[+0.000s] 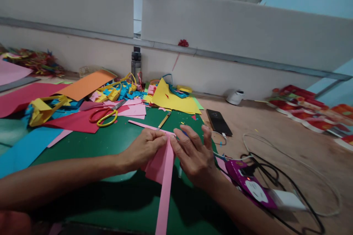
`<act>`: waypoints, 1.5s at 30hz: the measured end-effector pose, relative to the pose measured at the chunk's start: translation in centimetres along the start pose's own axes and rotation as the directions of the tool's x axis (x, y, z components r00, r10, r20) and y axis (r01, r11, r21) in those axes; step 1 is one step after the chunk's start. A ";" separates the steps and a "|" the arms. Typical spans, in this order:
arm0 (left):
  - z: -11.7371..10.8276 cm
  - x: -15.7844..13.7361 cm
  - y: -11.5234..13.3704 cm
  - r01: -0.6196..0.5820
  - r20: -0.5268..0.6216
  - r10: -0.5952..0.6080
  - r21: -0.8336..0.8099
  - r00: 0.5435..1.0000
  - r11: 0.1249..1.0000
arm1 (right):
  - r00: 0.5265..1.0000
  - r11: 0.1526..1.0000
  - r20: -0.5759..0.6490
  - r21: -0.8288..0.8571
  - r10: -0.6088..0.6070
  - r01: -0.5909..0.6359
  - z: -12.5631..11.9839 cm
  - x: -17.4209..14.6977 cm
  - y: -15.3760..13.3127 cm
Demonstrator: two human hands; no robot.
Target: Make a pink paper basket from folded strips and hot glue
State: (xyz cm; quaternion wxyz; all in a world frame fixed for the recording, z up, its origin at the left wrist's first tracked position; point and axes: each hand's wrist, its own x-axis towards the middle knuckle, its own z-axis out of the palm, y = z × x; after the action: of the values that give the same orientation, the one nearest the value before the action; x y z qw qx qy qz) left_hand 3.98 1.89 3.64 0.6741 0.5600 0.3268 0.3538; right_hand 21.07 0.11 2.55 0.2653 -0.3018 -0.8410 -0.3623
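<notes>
Head view: left hand pinches pink paper; right hand, partly spread, touches it, grip unclear. Uneven pull between the 2 could crease or tear it.

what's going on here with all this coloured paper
A person is handling folded pink paper over a green surface. The left hand pinches it, while the right hand has its fingers spread right beside that grip. Scissors lie farther off to the left, and a yellow-handled cutter lies just beyond the hands.
</notes>
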 end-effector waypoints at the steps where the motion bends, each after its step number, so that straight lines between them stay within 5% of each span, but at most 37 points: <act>1: -0.1 0.0 0.0 0.004 -0.004 -0.004 -0.005 1.000 1.000 | 1.000 1.000 0.002 -0.003 -0.009 0.009 0.0 0.0 0.0; 11: -0.5 0.7 -1.2 -0.020 -0.021 0.017 -0.167 1.000 0.986 | 0.997 0.994 0.016 -0.085 0.075 -0.074 0.5 0.0 -0.7; 20: -0.8 0.8 -1.1 -0.040 -0.060 0.023 -0.297 0.998 0.954 | 0.994 0.993 -0.001 0.034 0.114 -0.114 0.7 -0.5 -1.6; 38: -0.9 0.5 -0.6 -0.099 -0.251 0.087 -0.036 0.964 0.994 | 0.994 0.970 -0.006 0.219 0.109 -0.105 0.9 -0.7 -1.8; 42: -0.8 0.7 -0.7 -0.113 -0.284 0.073 -0.126 0.956 0.986 | 0.964 0.886 -0.031 0.404 0.263 -0.228 0.5 -0.2 -1.4; 45: -0.7 1.0 -0.8 -0.132 -0.296 0.070 -0.192 0.953 0.973 | 0.861 0.714 0.075 0.525 0.504 -0.464 0.4 0.3 -0.9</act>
State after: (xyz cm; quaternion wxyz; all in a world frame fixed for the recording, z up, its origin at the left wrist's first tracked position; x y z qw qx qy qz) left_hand 4.04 3.00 2.71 0.6556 0.4446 0.3528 0.4980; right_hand 20.12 0.02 2.10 0.4535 -0.4132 -0.7883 -0.0469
